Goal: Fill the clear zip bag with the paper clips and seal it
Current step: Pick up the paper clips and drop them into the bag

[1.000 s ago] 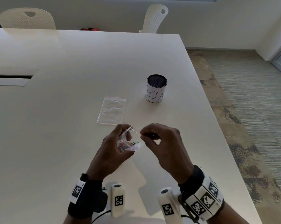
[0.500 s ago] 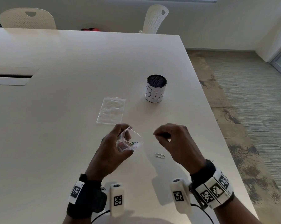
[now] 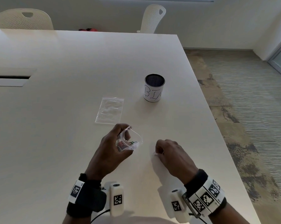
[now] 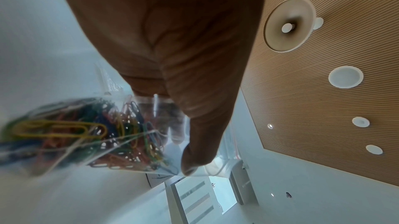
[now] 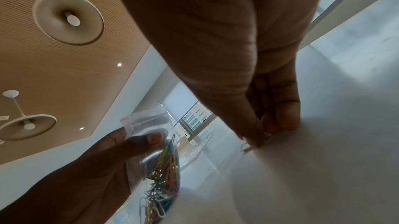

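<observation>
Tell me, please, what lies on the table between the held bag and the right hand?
Nothing: the head view shows bare table between the bag and the right hand.

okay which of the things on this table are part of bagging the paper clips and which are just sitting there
In the job:
- zip bag, open, held by the left hand
- paper clips already in it
- loose clip on the table, under the right hand fingertips

Lying about:
- spare bag, flat
- mesh cup marked BIN
- two chairs
</observation>
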`<state>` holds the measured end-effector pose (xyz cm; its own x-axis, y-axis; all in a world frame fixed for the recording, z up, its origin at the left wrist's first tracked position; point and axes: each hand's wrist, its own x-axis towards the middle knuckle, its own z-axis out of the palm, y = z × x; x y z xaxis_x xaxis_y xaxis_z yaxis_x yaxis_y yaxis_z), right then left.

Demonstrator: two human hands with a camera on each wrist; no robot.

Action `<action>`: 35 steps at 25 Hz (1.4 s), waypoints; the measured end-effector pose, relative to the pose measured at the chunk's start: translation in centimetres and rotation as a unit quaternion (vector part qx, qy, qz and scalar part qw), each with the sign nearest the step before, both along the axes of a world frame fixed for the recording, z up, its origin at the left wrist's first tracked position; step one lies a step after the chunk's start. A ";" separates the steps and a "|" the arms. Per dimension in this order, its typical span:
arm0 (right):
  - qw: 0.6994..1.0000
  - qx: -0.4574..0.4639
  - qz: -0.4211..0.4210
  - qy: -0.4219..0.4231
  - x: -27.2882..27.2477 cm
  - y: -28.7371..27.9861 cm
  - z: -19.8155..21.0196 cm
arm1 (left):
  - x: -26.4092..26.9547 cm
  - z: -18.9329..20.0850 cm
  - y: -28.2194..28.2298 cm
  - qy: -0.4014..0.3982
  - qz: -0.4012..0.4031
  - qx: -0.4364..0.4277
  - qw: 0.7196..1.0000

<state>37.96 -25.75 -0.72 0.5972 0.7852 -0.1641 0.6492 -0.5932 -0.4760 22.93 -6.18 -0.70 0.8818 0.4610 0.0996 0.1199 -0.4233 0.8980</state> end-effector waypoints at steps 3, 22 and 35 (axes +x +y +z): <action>1.000 -0.021 0.017 0.007 0.0 0.2 0.1 | -0.1 0.1 0.1 -0.003 0.000 0.001 1.000; 0.926 0.378 0.000 0.016 -3.8 4.2 6.5 | -0.7 0.7 0.0 -0.004 0.001 0.010 1.000; 0.983 0.138 0.095 -0.072 -5.3 4.3 6.8 | -1.0 0.0 0.4 -0.035 0.005 -0.014 0.999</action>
